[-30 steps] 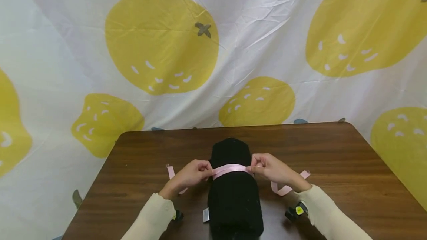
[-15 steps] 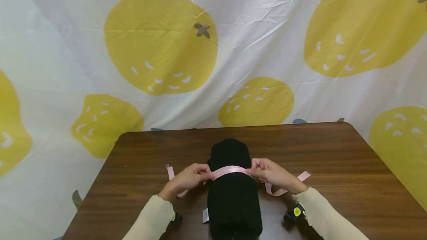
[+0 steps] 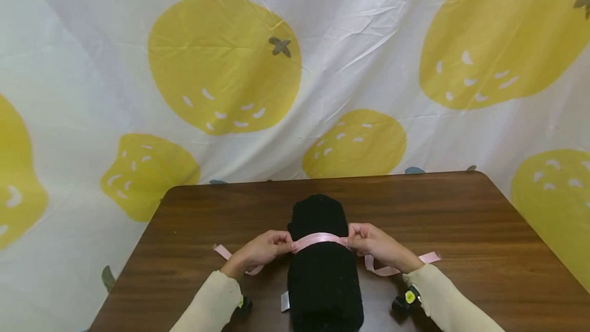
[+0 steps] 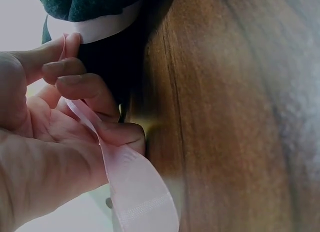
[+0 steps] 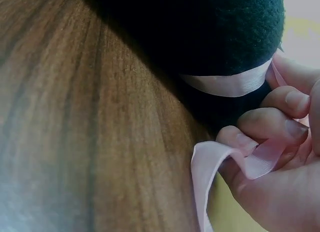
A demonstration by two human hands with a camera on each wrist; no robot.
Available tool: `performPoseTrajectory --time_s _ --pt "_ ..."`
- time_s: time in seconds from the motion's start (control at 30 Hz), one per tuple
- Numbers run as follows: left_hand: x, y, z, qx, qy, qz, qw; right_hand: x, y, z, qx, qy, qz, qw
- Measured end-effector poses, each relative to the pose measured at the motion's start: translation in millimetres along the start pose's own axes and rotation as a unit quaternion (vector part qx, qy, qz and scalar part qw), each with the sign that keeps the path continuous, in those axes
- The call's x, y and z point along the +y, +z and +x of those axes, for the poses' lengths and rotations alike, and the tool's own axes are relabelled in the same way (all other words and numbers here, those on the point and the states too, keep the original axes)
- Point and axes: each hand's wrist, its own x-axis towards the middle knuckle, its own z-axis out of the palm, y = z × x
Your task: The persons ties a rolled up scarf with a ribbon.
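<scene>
A black fleecy roll of cloth lies lengthwise on the table, with a pink satin ribbon crossing its upper part. At the roll's left side my left hand pinches the ribbon between thumb and fingers. My right hand pinches it likewise on the right side. In the left wrist view the ribbon's tail runs through the palm and hangs past the little finger. The right wrist view shows the other tail looping out beneath the curled fingers. A band of ribbon circles the roll there too.
The brown wooden table has rounded far corners. Behind it hangs a white cloth printed with yellow fruit. A small white label sticks out from the roll's left side. Dark wrist cameras sit under both sleeves.
Both hands keep their pinch on the ribbon and have shifted slightly. The loose ribbon tails have swung a little outward at their ends. The roll stays in place.
</scene>
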Motion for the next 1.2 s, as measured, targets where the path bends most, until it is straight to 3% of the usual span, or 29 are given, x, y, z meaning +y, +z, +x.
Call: performPoseTrajectory --time_s 0.23,0.73,1.2 --pt "-0.8 -1.4 0.4 -0.002 0.001 0.007 1.0000 0 -2 -2 -0.005 0.006 0.018 1.000" --pt "1.5 0.3 1.3 -0.017 0.009 -0.011 0.9998 3 -5 -4 -0.006 0.010 -0.005 1.000" --pt "6.5 0.6 -0.5 0.013 -0.010 -0.014 0.9998 -9 -5 -2 0.015 0.000 -0.056 0.998"
